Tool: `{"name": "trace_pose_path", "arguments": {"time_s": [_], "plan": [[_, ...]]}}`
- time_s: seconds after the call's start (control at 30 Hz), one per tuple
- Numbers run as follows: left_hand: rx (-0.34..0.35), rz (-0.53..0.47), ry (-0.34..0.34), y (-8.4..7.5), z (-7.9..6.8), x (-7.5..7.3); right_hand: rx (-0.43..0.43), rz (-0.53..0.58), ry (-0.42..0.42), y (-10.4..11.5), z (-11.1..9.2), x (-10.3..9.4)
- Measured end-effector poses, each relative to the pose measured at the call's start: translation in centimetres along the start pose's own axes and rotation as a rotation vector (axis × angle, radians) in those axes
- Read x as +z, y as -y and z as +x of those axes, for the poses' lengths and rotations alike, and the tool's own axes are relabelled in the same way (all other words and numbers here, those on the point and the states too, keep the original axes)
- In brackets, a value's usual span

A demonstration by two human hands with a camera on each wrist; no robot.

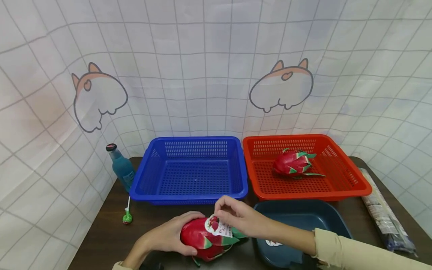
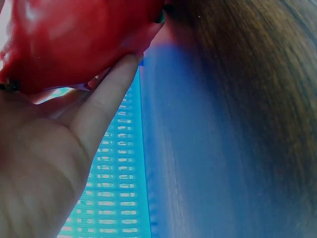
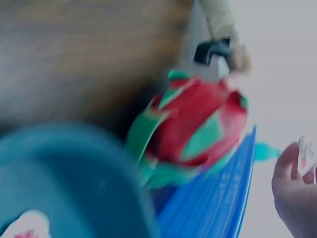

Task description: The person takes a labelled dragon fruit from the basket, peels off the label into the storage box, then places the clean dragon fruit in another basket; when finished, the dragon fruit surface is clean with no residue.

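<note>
My left hand [image 1: 168, 233] grips a red dragon fruit [image 1: 194, 237] with green-tipped scales, its fingers over the top and thumb along the near side. In the left wrist view, that fruit [image 2: 74, 44] fills the upper left above the palm. My right hand [image 1: 245, 220] pinches a white label [image 1: 221, 228] with a dragon fruit picture on it. The label overlaps the fruit in the head view. In the right wrist view, the label [image 3: 306, 156] shows between the fingertips at the right edge, apart from the fruit [image 3: 198, 124].
A blue basket [image 1: 189, 197] stands behind the hands, beside a red basket [image 1: 366, 187] containing another dragon fruit [image 1: 291, 163]. Right of the hands sits a dark blue tray [image 1: 337, 221] with a white label [image 1: 272, 243]. Leftward are a blue bottle [image 1: 123, 168] and green lollipop [image 1: 127, 217]; a plastic package [image 1: 384, 217] lies right.
</note>
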State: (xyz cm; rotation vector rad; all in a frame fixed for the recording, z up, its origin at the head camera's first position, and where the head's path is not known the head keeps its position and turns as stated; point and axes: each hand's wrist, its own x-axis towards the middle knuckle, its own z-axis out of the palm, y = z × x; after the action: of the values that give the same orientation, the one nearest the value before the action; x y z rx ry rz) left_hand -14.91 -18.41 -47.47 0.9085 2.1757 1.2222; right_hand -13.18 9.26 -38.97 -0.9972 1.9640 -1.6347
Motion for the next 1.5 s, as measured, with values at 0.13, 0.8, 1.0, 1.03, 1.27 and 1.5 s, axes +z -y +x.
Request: {"name": "trace_pose_path", "arguments": {"time_s": [0.13, 0.8, 1.0, 1.03, 1.27, 1.5], "plan": [[-0.016, 0.028, -0.006, 0.0, -0.1, 0.1, -0.006, -0.029, 0.068, -0.2, -2.5, -3.4], [-0.05, 0.033, -0.007, -0.1, -0.3, -0.1, 0.19, -0.313, 0.226, -6.4, -11.6, -13.1], [-0.054, 0.027, -0.003, -0.1, -0.2, -0.1, 0.137, -0.42, 0.18, -7.3, -10.8, -12.9], [-0.052, 0.026, -0.002, -0.1, -0.2, -0.1, 0.13, -0.437, 0.178, -7.4, -10.7, -12.8], [-0.046, 0.032, -0.002, 0.1, -0.2, -0.1, 0.095, -0.551, 0.174, -7.9, -10.3, -12.4], [-0.045, 0.035, -0.009, 0.0, -0.2, 0.0, 0.067, -0.62, 0.154, -8.0, -10.1, -12.3]]}}
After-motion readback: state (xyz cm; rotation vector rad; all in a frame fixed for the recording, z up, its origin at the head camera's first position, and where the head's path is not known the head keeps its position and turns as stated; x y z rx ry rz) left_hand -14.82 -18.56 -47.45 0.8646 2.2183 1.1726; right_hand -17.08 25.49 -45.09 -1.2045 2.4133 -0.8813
